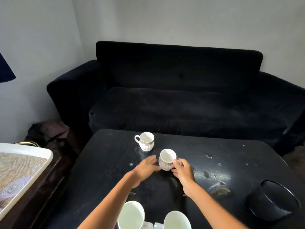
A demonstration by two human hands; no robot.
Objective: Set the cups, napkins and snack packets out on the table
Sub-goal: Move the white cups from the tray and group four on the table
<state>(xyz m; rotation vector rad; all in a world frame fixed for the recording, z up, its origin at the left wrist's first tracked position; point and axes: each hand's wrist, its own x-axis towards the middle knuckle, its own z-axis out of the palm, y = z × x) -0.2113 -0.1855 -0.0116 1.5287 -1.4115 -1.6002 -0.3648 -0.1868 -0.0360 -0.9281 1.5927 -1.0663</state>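
On the black table (105,162) a white cup with a gold band (146,141) stands upright near the far edge, handle to the left. A second matching cup (166,160) is just in front of it, tilted slightly, and my right hand (182,171) grips it at its handle side. My left hand (146,166) is blurred, fingers straight, close to that cup's left side, holding nothing. Two larger plain white cups (131,215) (177,220) stand at the near edge between my forearms. No napkins or snack packets are in sight.
A black round mesh container (272,202) sits at the table's right. A white-rimmed patterned tray (24,171) rests on a dark stand to the left. A black sofa (181,96) runs behind the table. The tabletop has worn, scuffed patches on the right.
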